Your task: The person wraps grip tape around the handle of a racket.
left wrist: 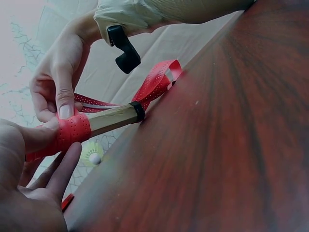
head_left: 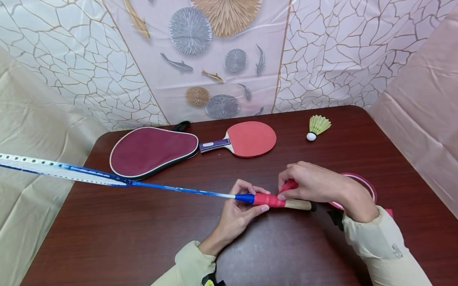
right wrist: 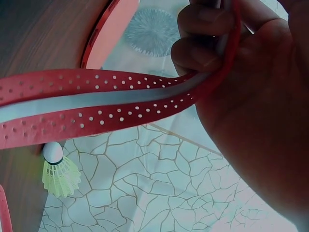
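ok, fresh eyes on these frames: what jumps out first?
A long blue badminton racket juts in from the head view's left edge. Red perforated grip tape wraps part of its pale wooden handle right of centre, the loose length pinched by the right hand. Behind, a round red table-tennis bat lies right of a maroon pear-shaped case.

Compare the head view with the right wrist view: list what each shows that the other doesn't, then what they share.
Only the head view: the badminton racket with its partly bare wooden handle, and the maroon bat cover.

Only the right wrist view: the palm side of the right grip, and rows of holes flanking the white strip of the red tape.

Both: the right grip holding the tape, the shuttlecock, the red table tennis bat, part of the table and the crackle-patterned backdrop.
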`<act>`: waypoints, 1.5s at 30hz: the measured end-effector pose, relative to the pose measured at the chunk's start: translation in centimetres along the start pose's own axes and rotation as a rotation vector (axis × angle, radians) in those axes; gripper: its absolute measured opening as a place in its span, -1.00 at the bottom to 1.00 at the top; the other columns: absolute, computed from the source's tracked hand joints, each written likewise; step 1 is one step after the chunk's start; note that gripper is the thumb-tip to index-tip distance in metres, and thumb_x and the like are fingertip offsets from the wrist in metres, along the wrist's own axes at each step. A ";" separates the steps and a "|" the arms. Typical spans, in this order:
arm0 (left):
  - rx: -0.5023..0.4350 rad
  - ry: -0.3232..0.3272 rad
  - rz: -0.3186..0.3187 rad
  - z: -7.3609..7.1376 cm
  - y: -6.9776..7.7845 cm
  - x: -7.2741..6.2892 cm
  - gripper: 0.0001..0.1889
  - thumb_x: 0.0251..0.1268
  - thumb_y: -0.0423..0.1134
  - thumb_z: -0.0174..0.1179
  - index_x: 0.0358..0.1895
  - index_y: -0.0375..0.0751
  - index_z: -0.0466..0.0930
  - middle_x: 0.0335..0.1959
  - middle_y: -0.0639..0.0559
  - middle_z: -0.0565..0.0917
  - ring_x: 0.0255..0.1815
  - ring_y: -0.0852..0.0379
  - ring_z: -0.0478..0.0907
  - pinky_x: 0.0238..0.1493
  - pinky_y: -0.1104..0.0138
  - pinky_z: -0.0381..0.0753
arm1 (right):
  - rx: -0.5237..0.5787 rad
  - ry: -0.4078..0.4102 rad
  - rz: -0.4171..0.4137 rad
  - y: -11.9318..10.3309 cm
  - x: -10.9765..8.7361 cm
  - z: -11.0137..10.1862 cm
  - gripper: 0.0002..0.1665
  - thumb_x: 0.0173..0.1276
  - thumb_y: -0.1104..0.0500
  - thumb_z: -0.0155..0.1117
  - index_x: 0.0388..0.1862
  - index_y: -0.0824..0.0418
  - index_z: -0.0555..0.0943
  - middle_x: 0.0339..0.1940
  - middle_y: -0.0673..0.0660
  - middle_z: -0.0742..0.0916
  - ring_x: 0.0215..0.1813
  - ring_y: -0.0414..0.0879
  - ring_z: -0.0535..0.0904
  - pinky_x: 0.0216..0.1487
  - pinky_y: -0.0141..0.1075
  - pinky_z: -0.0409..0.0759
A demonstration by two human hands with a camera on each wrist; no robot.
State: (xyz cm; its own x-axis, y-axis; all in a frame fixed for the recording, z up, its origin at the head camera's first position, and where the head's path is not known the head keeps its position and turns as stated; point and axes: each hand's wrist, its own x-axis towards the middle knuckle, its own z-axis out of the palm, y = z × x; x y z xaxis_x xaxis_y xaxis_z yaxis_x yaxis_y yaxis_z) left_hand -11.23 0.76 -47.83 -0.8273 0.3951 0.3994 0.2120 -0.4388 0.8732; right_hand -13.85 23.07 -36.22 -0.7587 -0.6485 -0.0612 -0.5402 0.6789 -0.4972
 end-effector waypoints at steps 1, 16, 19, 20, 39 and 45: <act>0.006 -0.005 0.006 0.0 0.0 0.0 -0.59 0.13 -0.66 0.27 -0.08 -0.37 0.26 -0.03 -0.33 0.63 0.02 -0.30 0.56 -0.03 0.24 0.63 | 0.000 -0.003 0.002 0.0 0.0 0.0 -0.79 0.16 0.00 0.52 -0.51 -0.19 0.61 -0.52 -0.22 0.54 -0.38 -0.21 0.43 -0.40 -0.35 0.43; -0.123 -0.053 -0.027 -0.1 0.0 -0.2 -0.55 0.15 -0.68 0.21 -0.01 -0.42 0.16 0.06 -0.45 0.56 0.13 -0.36 0.50 0.10 0.23 0.56 | 0.081 -0.051 0.012 0.0 0.3 0.4 -0.84 0.13 0.00 0.55 -0.41 -0.14 0.67 -0.51 -0.25 0.62 -0.48 -0.28 0.46 -0.46 -0.38 0.47; -0.135 -0.032 -0.062 0.0 0.0 -0.3 -0.50 0.15 -0.63 0.25 0.02 -0.41 0.14 0.09 -0.51 0.51 0.13 -0.33 0.50 0.09 0.19 0.57 | 0.101 -0.060 0.019 -0.1 0.4 0.5 -0.83 0.13 0.01 0.55 -0.44 -0.14 0.66 -0.55 -0.25 0.62 -0.51 -0.28 0.45 -0.49 -0.38 0.44; -0.130 -0.019 -0.073 0.0 0.0 -0.3 -0.49 0.14 -0.62 0.27 0.02 -0.40 0.14 0.09 -0.53 0.49 0.12 -0.32 0.51 0.09 0.18 0.58 | 0.107 -0.064 0.026 -0.2 0.4 0.6 -0.82 0.12 0.00 0.55 -0.46 -0.14 0.65 -0.56 -0.25 0.62 -0.51 -0.28 0.45 -0.49 -0.39 0.43; -0.059 0.019 -0.144 0.1 -0.1 -0.3 -0.53 0.10 -0.58 0.35 -0.07 -0.34 0.23 0.01 -0.46 0.57 0.01 -0.27 0.59 0.00 0.21 0.63 | 0.142 -0.088 0.074 0.3 0.3 0.4 -0.69 0.02 -0.08 0.60 -0.54 -0.10 0.57 -0.64 -0.19 0.59 -0.59 -0.27 0.42 -0.54 -0.39 0.40; -0.065 0.012 -0.118 0.1 -0.1 -0.2 -0.53 0.11 -0.58 0.34 -0.07 -0.35 0.22 -0.01 -0.38 0.60 0.02 -0.26 0.58 0.00 0.25 0.63 | 0.081 -0.029 0.029 0.8 0.0 -0.4 -0.71 0.06 -0.05 0.58 -0.54 -0.13 0.57 -0.59 -0.23 0.60 -0.54 -0.29 0.44 -0.50 -0.39 0.44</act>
State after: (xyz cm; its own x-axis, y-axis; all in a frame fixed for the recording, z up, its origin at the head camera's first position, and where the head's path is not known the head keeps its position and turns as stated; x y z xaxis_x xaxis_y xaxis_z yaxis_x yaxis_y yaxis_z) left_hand -11.03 0.81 -47.95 -0.8509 0.4371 0.2914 0.0791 -0.4418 0.8936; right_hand -14.38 23.74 -36.31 -0.7622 -0.6394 -0.1010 -0.4860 0.6683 -0.5632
